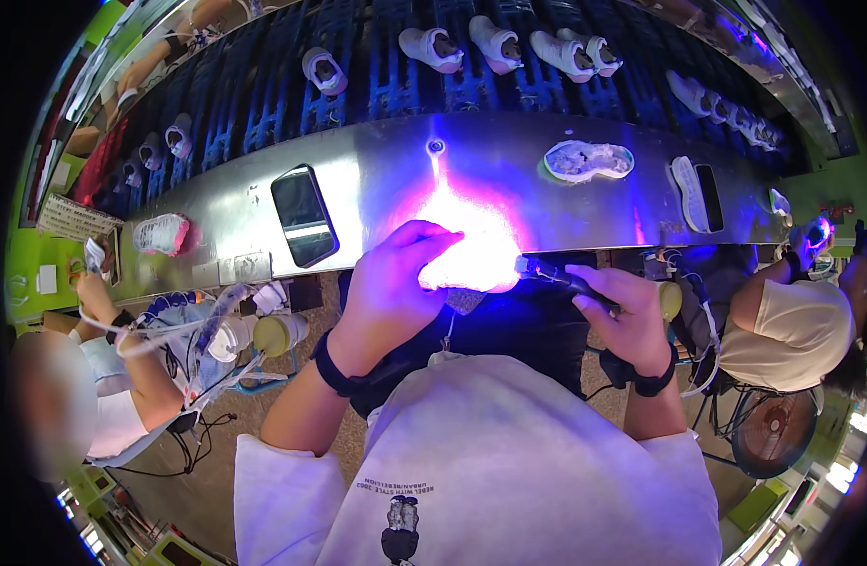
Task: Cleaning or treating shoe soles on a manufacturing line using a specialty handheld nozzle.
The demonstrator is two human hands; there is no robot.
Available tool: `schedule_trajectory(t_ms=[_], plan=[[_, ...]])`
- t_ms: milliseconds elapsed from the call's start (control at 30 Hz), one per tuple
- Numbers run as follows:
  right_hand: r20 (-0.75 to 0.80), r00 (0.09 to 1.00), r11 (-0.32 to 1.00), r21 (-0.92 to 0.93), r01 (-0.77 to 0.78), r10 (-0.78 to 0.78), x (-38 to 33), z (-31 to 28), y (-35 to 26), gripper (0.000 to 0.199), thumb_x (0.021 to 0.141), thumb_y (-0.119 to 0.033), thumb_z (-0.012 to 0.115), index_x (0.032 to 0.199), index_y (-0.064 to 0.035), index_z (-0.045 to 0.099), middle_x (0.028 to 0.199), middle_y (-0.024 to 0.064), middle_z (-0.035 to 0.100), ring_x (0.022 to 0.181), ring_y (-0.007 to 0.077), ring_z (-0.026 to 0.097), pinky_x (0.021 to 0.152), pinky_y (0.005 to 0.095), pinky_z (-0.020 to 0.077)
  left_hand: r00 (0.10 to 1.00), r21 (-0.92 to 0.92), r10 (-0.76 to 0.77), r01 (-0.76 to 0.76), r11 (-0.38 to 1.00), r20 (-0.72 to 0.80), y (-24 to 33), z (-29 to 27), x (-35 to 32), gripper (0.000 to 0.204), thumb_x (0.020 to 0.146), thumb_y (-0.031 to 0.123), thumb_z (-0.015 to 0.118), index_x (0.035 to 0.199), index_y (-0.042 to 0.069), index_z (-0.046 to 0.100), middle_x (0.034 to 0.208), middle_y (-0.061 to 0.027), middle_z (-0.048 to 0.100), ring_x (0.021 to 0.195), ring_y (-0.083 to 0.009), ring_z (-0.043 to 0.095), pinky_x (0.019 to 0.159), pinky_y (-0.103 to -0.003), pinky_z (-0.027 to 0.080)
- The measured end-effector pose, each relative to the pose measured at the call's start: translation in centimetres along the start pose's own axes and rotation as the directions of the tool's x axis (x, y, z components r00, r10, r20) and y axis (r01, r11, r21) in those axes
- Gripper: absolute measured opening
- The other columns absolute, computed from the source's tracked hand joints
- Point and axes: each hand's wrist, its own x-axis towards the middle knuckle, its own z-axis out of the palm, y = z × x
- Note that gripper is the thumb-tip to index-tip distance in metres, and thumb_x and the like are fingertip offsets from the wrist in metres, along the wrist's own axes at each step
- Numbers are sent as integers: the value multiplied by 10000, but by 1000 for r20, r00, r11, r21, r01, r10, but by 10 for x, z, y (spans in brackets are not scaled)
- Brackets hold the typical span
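Observation:
Fingers bent round its left side, my left hand [391,288] grips a pale object [471,259] at the bench's near edge. White and violet glare washes out its shape, so I cannot tell its kind. From the right, my right hand [632,316] is closed on a slim black-handled tool [550,273]. The tool's tip meets the right side of the glowing object, though the glare hides the exact contact. On the bench beyond lies a pale shoe sole [589,162]. Left of my left hand is a black phone [304,215].
White shoes [432,49] stand along a dark roller conveyor [377,85] behind the metal bench [250,208]. Another sole [688,193] lies at right, a pink-edged one [160,234] at left. Co-workers sit on both sides. Lidded containers [281,333] stand left of me, a fan [776,429] right.

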Motion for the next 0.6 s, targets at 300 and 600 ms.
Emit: schedule_trajectory(t_ms=[300, 600], plan=[[-159, 987, 978, 198, 62, -30, -3, 26, 37, 382, 868, 2, 749, 1247, -41, 719, 821, 57, 670, 706, 115, 581, 670, 265, 478, 977, -329, 26, 47, 943, 214, 8, 3, 12, 696, 674, 56, 876, 1333, 29, 656, 1186, -145, 702, 1099, -261, 684, 973, -368, 532], [-205, 972, 931, 364, -31, 113, 14, 4, 28, 335, 909, -26, 723, 1241, 14, 705, 1012, 112, 760, 909, 140, 683, 830, 282, 534, 940, -488, -176, 305, 818, 292, 21, 35, 11, 836, 733, 79, 930, 1444, -68, 514, 1395, -154, 606, 1271, -209, 592, 1099, -373, 471]])
